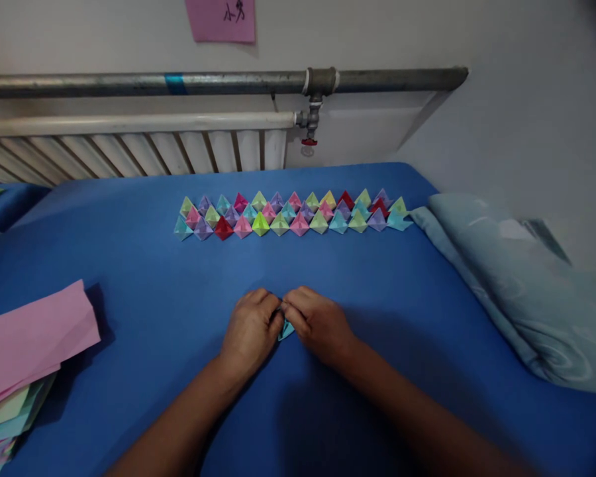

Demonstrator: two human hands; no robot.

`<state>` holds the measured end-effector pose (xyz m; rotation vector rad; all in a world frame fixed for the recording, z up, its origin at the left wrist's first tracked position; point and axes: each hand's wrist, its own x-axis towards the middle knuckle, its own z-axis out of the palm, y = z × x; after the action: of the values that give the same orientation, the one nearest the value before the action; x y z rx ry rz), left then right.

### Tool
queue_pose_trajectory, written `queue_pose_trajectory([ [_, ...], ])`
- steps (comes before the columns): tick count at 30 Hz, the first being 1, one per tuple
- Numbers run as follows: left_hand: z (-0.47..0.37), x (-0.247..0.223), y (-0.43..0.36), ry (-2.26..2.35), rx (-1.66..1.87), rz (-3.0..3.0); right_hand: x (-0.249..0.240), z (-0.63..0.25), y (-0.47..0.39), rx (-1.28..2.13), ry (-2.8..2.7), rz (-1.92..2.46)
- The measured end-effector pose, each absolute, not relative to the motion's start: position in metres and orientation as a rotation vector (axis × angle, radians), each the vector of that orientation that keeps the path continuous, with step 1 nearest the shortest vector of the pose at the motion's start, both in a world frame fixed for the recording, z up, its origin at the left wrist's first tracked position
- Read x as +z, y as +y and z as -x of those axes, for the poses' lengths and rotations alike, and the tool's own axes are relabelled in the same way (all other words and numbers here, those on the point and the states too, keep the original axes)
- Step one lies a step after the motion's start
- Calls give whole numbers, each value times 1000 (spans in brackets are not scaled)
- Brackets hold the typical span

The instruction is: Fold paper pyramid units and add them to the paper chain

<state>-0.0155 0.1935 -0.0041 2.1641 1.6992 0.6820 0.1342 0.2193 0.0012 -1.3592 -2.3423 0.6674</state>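
Observation:
A small piece of folded teal paper shows between my two hands, low over the blue surface. My left hand pinches it from the left with thumb and forefinger. From the right, my right hand closes its fingertips on the same paper, the two thumbs nearly touching. Most of the paper is hidden by the fingers, so its full shape cannot be made out. Beyond the hands, folded paper boats in many colours stand in close rows.
A stack of coloured paper sheets lies at the left, pink on top. At the right a folded pale green blanket rests against the wall. Behind the blue surface run a white radiator and a metal pipe with a valve.

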Motion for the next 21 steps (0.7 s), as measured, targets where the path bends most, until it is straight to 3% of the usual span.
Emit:
queue_pose_trajectory([
  [10,16,-6,193,1707,727,-2093,4,-143,220,877,-2085,1266],
  [21,15,-7,195,1723,695,-2151,0,-135,219,756,-2269,1395],
])
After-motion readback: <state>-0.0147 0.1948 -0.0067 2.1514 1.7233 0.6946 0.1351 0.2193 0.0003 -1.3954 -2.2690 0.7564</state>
